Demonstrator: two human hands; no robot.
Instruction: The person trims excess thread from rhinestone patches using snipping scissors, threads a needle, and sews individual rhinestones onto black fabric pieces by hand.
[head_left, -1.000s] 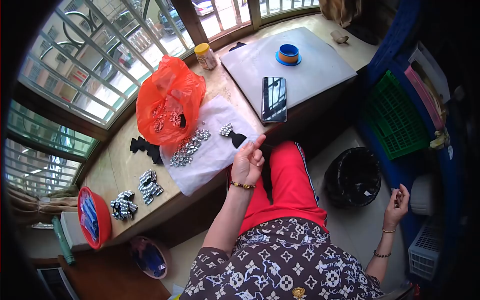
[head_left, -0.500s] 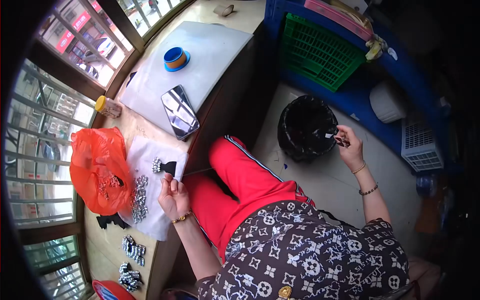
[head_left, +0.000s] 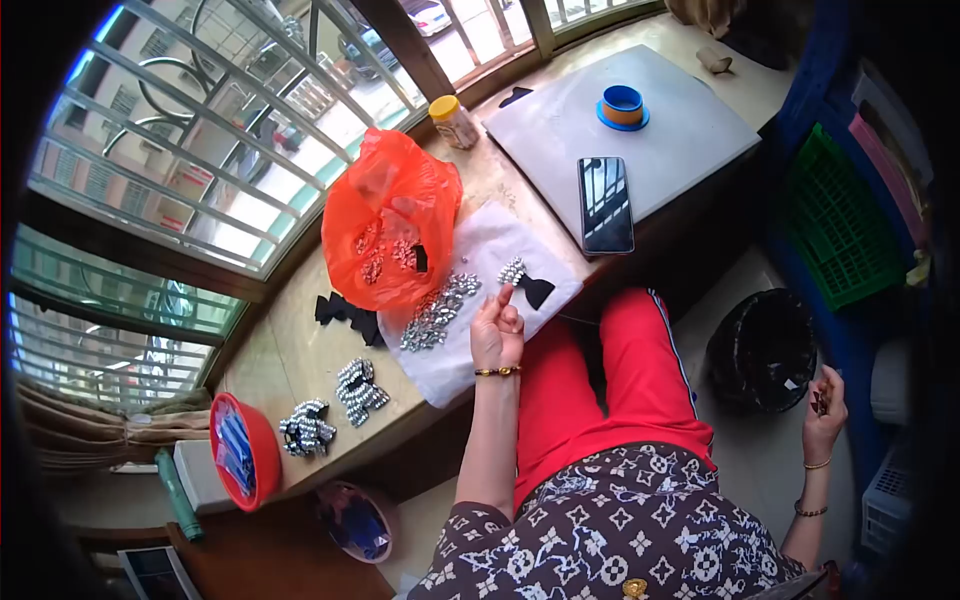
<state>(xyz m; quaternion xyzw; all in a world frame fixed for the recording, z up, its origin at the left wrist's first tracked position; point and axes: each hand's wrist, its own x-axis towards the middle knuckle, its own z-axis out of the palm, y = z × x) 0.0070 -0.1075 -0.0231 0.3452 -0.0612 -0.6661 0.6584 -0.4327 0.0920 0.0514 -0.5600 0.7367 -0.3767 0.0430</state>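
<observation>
My left hand [head_left: 498, 330] is over the white cloth [head_left: 548, 268], palm up, with curled fingers pressed together. Its fingertips are close beside a black bow [head_left: 537, 291] that has a cluster of silver rhinestones [head_left: 512, 270] at one end; whether they grip it cannot be seen. Loose rhinestones [head_left: 440, 312] lie in a pile left of that hand. At the far right, my right hand [head_left: 824, 415] has bent fingers near the rim of a black-lined bin [head_left: 735, 345]. Small dark, shiny bits show at its fingertips, and a white scrap [head_left: 790, 384] is just beyond them.
An orange-red plastic bag [head_left: 350, 235] holds small pinkish pieces. Finished-looking rhinestone bundles [head_left: 360, 392] and black fabric bows [head_left: 348, 318] lie nearby. A phone [head_left: 606, 205], a blue tape ring [head_left: 622, 104] and a yellow-lidded jar [head_left: 453, 122] stand farther back. A red basket [head_left: 262, 460] sits at the left end.
The view has turned left, so the table things appear farther right and the red basket shows more fully. My left hand stays beside the bow; my right hand stays near the bin.
</observation>
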